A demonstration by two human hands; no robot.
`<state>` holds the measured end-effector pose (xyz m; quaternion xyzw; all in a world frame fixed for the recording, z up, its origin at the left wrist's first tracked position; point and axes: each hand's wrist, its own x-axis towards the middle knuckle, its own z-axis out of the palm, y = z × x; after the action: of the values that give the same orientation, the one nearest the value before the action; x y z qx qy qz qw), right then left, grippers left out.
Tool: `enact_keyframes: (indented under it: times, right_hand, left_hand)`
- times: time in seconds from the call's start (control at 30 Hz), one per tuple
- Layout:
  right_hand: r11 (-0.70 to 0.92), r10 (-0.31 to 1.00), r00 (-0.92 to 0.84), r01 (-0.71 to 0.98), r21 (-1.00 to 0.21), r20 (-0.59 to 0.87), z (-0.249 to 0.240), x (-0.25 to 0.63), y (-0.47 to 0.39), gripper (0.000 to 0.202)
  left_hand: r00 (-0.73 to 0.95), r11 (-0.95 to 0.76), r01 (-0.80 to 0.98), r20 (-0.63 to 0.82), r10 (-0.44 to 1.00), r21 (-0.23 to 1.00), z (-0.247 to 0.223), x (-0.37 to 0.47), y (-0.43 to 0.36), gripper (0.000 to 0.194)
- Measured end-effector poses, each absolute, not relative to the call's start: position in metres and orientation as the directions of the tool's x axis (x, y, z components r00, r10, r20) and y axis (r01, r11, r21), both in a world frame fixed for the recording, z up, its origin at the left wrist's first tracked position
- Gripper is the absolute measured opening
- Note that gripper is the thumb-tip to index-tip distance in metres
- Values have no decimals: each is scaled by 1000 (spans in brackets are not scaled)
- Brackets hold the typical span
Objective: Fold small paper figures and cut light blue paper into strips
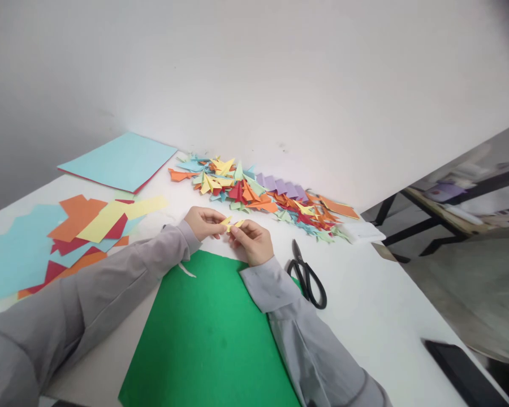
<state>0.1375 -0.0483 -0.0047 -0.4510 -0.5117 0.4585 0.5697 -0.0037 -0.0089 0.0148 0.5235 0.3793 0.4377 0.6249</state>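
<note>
Between my two hands is a small folded yellow paper piece (pixel 228 225), held just above the far edge of a green sheet (pixel 207 333). My left hand (pixel 206 222) pinches its left side with thumb and fingers. On its other side, my right hand (pixel 253 240) grips it in the same way. Fingertips cover part of the folds, so its full shape is hidden. Just beyond the hands lies a long pile of small folded paper planes (pixel 241 189) in yellow, orange, red, green and blue.
Black-handled scissors (pixel 307 276) lie right of my right hand. Loose coloured paper pieces (pixel 74 220) spread at the left, with a stack of larger blue sheets (pixel 123 161) behind. A row of purple folded papers (pixel 282 186) adjoins the pile. A black phone-like slab (pixel 462 370) rests near the right edge.
</note>
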Motion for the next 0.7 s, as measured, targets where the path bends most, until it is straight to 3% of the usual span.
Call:
enact_keyframes:
  times: [0.13, 0.3, 0.57, 0.7]
  right_hand:
    - [192, 980, 58, -52, -980, 189, -5, 137, -48, 21]
    - [218, 973, 87, -28, -976, 214, -9, 136, -47, 20]
    - [237, 963, 133, -14, -971, 234, -9, 133, -47, 21]
    - [266, 934, 245, 12, -964, 260, -9, 136, -46, 21]
  left_hand:
    - [269, 79, -227, -15, 963, 971, 11, -3, -8, 34]
    - [295, 133, -369, -19, 955, 920, 6, -1, -9, 37]
    - [267, 120, -360, -22, 964, 925, 6, 0, -11, 37]
    - [225, 150, -363, -70, 972, 920, 10, -1, -10, 36]
